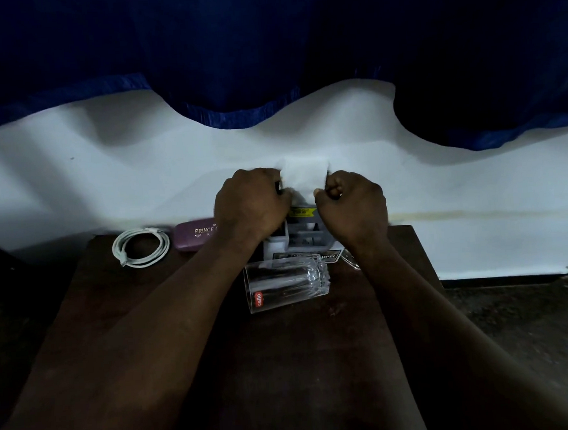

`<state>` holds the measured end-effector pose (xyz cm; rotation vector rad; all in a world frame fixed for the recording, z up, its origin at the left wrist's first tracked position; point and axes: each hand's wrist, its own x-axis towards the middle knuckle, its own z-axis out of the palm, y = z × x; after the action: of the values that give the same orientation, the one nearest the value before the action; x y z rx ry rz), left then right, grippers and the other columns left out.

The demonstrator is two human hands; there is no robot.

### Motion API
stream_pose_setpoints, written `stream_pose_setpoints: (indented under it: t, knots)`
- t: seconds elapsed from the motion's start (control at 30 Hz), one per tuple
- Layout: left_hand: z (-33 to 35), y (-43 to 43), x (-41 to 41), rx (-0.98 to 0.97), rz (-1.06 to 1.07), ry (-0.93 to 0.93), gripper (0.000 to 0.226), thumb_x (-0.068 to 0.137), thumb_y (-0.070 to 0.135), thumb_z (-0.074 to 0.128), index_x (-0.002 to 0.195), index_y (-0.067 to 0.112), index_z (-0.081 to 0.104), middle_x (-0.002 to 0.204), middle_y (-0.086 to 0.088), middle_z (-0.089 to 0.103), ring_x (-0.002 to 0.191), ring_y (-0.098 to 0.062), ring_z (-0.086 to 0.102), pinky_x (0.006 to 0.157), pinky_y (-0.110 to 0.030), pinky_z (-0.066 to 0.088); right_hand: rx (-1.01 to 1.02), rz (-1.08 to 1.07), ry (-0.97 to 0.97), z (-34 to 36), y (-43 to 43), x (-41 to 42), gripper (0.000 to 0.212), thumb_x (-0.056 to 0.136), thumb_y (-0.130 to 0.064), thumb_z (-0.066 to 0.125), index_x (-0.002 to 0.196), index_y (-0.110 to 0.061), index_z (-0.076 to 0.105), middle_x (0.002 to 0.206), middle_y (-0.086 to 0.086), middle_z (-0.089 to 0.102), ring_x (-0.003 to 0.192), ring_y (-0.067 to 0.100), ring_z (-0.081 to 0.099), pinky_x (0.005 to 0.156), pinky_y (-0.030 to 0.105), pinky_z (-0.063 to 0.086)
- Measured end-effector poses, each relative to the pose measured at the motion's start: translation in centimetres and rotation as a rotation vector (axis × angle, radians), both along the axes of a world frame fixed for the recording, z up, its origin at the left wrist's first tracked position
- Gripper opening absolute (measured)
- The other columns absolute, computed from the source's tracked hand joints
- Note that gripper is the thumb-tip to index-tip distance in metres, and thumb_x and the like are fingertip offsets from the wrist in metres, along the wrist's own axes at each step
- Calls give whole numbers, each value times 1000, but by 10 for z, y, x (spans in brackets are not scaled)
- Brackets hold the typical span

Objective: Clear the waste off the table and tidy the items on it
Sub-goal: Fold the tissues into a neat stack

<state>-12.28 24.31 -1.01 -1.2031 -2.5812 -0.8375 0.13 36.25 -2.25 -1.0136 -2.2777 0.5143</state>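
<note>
Left hand (250, 205) and right hand (352, 204), fingers curled, gripped opposite edges of a white paper sheet (303, 177) above the dark wooden table (301, 363); a clear drinking glass (285, 284) lay sideways below.

near tabletop (285, 364) open; glass (285, 286) and box (297, 240) block beyond.
</note>
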Motion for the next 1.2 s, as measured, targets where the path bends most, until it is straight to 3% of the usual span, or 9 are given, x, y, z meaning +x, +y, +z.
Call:
stream_pose_setpoints:
  t: [0.17,0.27,0.37,0.53,0.6,0.8,0.93,1.07,1.2]
  knots:
    - [-1,-1,0,12,-14,4,34,87,51,62,103,24,75,92,-3,77,88,-30,70,75,-35,56,8,-16,-23,-1,0,1,32,82,-36,68,62,-20,48,59,-8,49,54,-1,44,51,19,26]
    - [-1,0,0,58,-4,25,38,88,54,61,109,25,75,93,-2,77,88,-29,71,73,-32,52,19,-13,-18,1,-1,3,35,82,-38,66,59,-25,44,58,-9,48,54,4,45,51,18,25]
    - [-2,-2,0,31,2,37,34,90,54,61,98,24,75,87,-2,76,83,-28,70,70,-33,52,9,-3,-36,1,-4,5,34,85,-41,66,61,-27,47,61,-10,49,61,11,50,53,19,27]
    - [9,-9,5,97,22,49,38,90,60,58,102,27,74,86,1,77,81,-26,72,69,-33,56,-6,-27,64,9,-11,15,19,86,-45,68,88,-25,69,81,-8,71,79,15,67,70,30,51]
    - [14,-16,7,135,35,62,35,89,58,61,104,29,72,83,-1,77,78,-29,72,67,-35,57,9,-45,87,12,-15,23,19,86,-43,68,95,-27,70,85,-7,72,81,16,68,71,30,51]
    - [19,-44,24,137,65,1,25,90,47,60,108,30,60,70,2,71,70,-29,69,60,-32,49,41,-36,119,30,-35,38,12,86,-36,70,92,-26,69,84,-6,71,76,16,67,64,27,47]
    - [25,-56,39,122,54,-8,21,91,47,58,106,32,60,66,5,69,68,-24,68,56,-29,43,95,41,72,34,-60,47,6,85,-29,69,87,-22,69,81,-4,71,71,22,68,62,34,56]
    - [28,-77,61,99,15,-21,20,91,45,57,102,29,63,77,1,75,79,-28,71,60,-32,48,125,80,-18,37,-89,72,9,83,-30,65,82,-21,69,77,0,74,71,28,71,65,37,57]
    - [25,-103,82,65,32,-181,18,84,42,62,97,29,65,91,1,76,90,-28,71,71,-34,55,-102,118,-156,34,-115,100,14,82,-37,67,84,-24,73,83,-4,76,82,21,72,70,32,56]
